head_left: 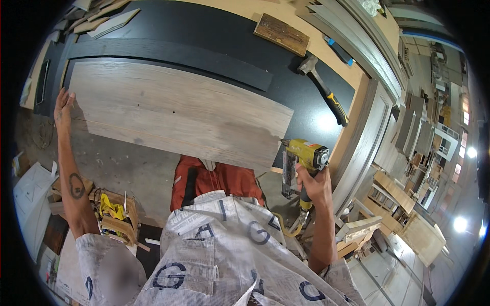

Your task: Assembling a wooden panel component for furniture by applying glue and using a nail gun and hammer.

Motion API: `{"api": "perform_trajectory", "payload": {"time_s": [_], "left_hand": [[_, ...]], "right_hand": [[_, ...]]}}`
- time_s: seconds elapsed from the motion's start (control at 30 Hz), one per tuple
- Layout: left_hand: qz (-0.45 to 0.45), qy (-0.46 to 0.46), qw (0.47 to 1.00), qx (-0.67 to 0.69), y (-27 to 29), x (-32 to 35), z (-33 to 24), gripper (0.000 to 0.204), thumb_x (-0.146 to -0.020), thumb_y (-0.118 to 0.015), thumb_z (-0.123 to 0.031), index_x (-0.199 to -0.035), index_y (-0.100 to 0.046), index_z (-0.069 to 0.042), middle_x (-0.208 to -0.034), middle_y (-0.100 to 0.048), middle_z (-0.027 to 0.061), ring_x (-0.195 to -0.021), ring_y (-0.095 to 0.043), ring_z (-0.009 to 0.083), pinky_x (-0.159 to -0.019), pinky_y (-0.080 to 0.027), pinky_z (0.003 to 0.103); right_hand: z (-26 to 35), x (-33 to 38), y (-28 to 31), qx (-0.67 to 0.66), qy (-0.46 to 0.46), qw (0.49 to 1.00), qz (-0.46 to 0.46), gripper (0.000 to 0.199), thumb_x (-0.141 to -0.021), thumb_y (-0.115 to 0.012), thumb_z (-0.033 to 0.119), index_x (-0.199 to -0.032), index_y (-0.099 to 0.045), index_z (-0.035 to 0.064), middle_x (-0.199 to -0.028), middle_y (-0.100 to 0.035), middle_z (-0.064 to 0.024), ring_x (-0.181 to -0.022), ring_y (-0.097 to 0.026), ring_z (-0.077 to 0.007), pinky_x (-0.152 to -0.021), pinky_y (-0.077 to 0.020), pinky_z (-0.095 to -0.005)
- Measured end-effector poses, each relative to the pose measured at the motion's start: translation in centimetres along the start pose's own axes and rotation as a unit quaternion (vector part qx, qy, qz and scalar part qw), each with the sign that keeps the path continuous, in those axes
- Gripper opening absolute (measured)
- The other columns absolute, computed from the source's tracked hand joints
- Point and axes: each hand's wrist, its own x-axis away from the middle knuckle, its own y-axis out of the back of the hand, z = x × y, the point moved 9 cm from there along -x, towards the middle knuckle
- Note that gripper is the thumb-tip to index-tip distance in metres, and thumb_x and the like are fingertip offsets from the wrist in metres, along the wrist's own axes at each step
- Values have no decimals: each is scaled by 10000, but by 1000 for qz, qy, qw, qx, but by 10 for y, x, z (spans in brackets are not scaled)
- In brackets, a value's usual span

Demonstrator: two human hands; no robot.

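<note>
A long greyish wood-grain board (178,109) lies across the black tabletop (214,35), its near edge overhanging toward me. My left hand (63,107) is at the board's left end, fingers stretched and apart, the thumb close to the edge; whether it presses on the board I cannot tell. In my right hand (316,182) is a yellow and black nail gun (303,153), its nose at the board's right end. A hose (291,233) runs from the base of its handle. Behind the board lies a dark flat strip (173,56).
A hammer (324,92) with a black and yellow handle rests at the right, near a brown wood block (282,34) and a blue-and-black tool (338,49). Wood offcuts (115,23) are piled at far left. Long panels (365,132) stand along the right side.
</note>
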Motion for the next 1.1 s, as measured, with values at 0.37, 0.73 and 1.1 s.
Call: {"api": "perform_trajectory", "payload": {"time_s": [0.37,0.73,1.1], "left_hand": [[11,9,1000,5,2,-1,1,757,-846,-710,-447,-1442,-455,-55,-1417,-502,194,-1341,-449,301,-1133,-317,438],[18,-3,1000,-3,2,-5,6,772,-840,-716,-455,-1446,-449,-59,-1420,-500,193,-1333,-459,302,-1126,-326,433],[47,-4,999,26,-2,-5,3,751,-868,-712,-424,-1447,-435,-34,-1424,-488,207,-1327,-466,313,-1122,-337,441]], "right_hand": [[-1,-1,0,9,-17,1000,-1,252,-894,-664,225,-876,-649,-26,-599,-597,-43,-500,-571,-120,-494,-469,-286],[-2,0,-5,6,-3,1000,-10,269,-885,-663,235,-860,-651,-32,-581,-593,-49,-502,-573,-126,-503,-467,-302],[-19,59,-9,-3,-41,999,-36,250,-867,-654,217,-863,-673,-32,-575,-601,-57,-501,-575,-126,-512,-472,-305]]}}
